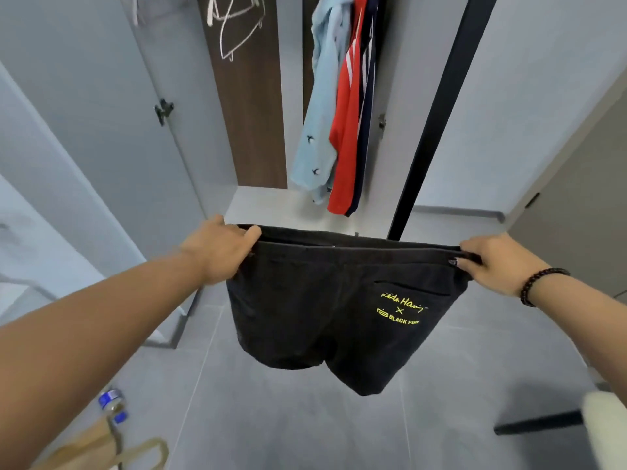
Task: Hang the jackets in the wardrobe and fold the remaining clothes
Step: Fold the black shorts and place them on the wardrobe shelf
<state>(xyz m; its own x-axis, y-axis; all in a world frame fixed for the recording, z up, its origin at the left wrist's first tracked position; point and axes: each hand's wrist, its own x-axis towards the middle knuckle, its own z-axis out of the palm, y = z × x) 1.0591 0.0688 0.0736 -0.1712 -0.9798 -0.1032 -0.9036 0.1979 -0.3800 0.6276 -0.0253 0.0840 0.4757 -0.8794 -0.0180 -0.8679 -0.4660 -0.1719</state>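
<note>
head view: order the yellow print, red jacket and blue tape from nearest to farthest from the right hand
From the right hand:
1. Yellow print on the shorts, just lower left of it.
2. Red jacket, hanging in the wardrobe, up and left.
3. Blue tape, on the floor at far lower left.

Black shorts (325,317) held by waistband, left hand (220,249), right hand (492,262)

Floor (305,429): grey tiles, pale grout lines.
Walls (543,96): plain light grey.
Wardrobe doors (84,113): pale grey, open.
Wardrobe back panel (251,113): dark brown wood.
</note>
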